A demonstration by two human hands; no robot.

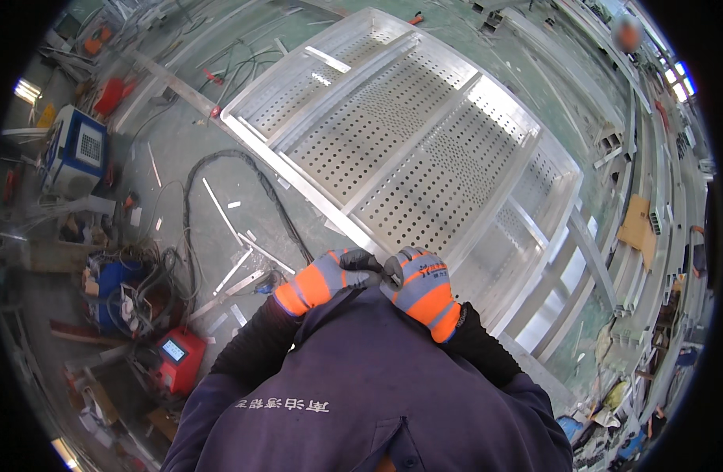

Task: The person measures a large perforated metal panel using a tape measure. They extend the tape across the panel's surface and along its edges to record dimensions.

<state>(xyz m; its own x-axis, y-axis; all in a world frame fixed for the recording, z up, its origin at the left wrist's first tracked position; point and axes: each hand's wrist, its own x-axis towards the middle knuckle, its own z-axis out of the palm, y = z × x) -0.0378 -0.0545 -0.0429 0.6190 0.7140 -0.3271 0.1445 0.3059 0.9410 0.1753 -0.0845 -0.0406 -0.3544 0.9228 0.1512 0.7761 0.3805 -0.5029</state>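
Note:
My left hand (328,277) and my right hand (422,289) wear orange and grey work gloves with dark fingertips. They meet in front of my body, right at the lower edge of my dark jacket (377,354). The fingers of both are bent and pinched together, almost touching each other. Whatever lies between the fingertips is too small or hidden to make out. Just beyond them, a large metal frame (298,189) lies low, holding perforated panels (401,149) between its crossbars.
A thick black cable (190,204) loops across the green floor at left, among scattered metal strips (224,212). A blue and white machine (77,153) and a red box with a screen (179,358) stand left. Long metal profiles (652,259) and cardboard (635,232) lie right.

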